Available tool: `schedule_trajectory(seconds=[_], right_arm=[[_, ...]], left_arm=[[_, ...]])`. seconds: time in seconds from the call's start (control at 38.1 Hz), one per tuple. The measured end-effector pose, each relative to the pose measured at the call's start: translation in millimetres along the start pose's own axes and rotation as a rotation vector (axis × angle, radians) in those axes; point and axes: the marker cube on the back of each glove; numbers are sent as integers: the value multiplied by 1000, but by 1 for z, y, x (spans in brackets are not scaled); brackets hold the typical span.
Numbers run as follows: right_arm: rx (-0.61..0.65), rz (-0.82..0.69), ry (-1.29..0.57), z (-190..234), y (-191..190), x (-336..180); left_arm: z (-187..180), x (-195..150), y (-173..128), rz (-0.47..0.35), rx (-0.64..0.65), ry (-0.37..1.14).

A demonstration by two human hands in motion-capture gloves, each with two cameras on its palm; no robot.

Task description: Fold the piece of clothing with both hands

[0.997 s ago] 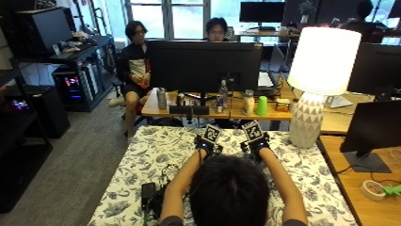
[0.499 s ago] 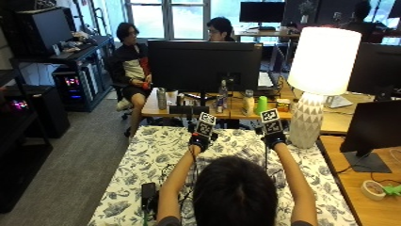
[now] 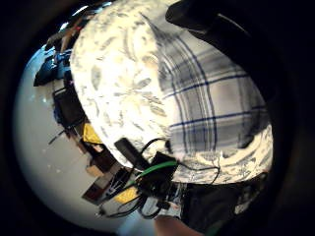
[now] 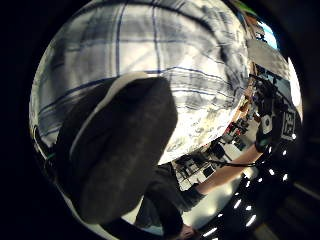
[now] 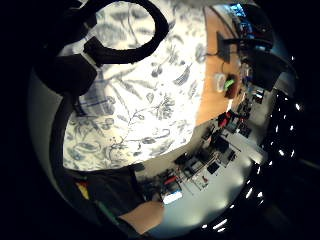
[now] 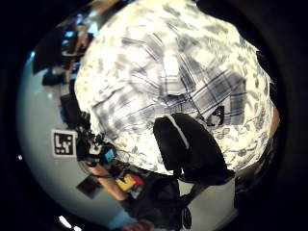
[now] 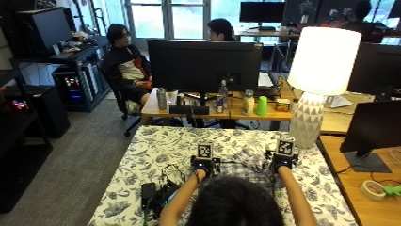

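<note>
Both hands have drawn apart since 0.5 s ago; left hand (image 7: 202, 165) and right hand (image 7: 281, 162) hover over the plaid shirt (image 7: 245, 159) on the table (image 7: 144, 155); grip unclear; folding barely begun.

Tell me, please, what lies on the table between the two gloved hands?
In the outside view, the plaid shirt lies between the left hand and the right hand, on the floral tablecloth.

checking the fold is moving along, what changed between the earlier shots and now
Both hands have spread apart: a second ago they were close together at the middle of the table, now the left hand and right hand are wide apart over the plaid shirt. Whether either grips the cloth cannot be seen. The floral tablecloth and the white lamp stayed put.
</note>
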Motion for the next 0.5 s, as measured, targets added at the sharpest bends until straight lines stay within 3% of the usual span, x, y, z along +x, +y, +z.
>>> schedule_trajectory(seconds=[0.1,0.24,0.34,0.5], right_arm=[[-111,48,-11,44,-2,4],[-202,43,-3,86,-8,5],[-197,62,-4,102,-15,4],[-235,117,54,111,-9,-1]], left_arm=[[44,3,-12,-47,-111,30],[80,2,-27,-92,-137,37],[91,3,-37,-59,-94,29],[93,4,-41,-83,-80,20]])
